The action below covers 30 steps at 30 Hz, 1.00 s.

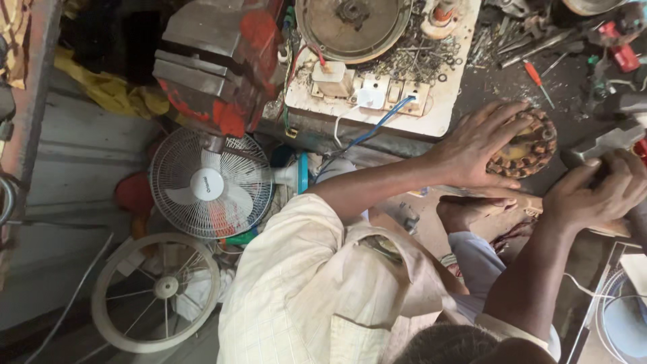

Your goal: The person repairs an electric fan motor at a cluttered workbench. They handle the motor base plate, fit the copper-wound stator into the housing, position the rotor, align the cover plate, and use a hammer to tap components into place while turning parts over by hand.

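My left hand (pixel 480 143) lies with its fingers spread over a round motor stator (pixel 536 145) wound with copper wire, pressing it onto the dark, grimy bench. To the right of it, my right hand (pixel 596 192) is wrapped around a grey metal tool (pixel 606 141), whose end sticks out above the fingers next to the stator. My bare foot (pixel 472 205) rests just below the left hand. My pale checked shirt (pixel 303 290) fills the lower middle.
A white switchboard (pixel 377 94) with wires and loose washers lies behind the left arm, and a red-handled screwdriver (pixel 537 77) beyond the stator. A red and grey vise (pixel 216 61), a table fan (pixel 209 185) and a fan guard (pixel 158 293) are on the left.
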Available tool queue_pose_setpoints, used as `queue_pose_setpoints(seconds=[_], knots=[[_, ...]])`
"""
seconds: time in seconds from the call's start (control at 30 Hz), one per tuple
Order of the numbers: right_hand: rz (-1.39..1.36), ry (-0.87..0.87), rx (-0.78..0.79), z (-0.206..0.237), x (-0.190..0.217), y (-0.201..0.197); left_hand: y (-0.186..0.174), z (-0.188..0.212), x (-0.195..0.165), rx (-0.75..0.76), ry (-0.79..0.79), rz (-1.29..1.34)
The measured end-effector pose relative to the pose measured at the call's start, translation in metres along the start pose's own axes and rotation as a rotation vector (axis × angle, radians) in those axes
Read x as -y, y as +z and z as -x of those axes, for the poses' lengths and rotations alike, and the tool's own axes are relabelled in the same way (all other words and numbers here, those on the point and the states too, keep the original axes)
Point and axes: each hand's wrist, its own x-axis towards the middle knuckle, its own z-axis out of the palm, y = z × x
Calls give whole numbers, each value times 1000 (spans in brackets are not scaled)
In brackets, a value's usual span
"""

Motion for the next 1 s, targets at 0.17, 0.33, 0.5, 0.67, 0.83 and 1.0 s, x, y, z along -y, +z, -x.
queue_pose_setpoints(seconds=[0.17, 0.33, 0.5, 0.67, 0.83, 1.0], knots=[[-65, -9, -13, -6, 4, -7, 12, 5, 4, 22, -12, -7], [-26, -25, -27, -4, 6, -4, 10, 8, 2, 9, -8, -9], [-46, -32, -34, -2, 1, -2, 6, 7, 1, 36, -17, 7], [-42, -20, -15, 0, 1, -4, 2, 6, -2, 40, -24, 7], [-40, 5, 15, 0, 1, -8, -1, 5, -4, 16, -10, 36], [-41, 6, 25, 1, -1, -9, -1, 5, -5, 9, -1, 27]])
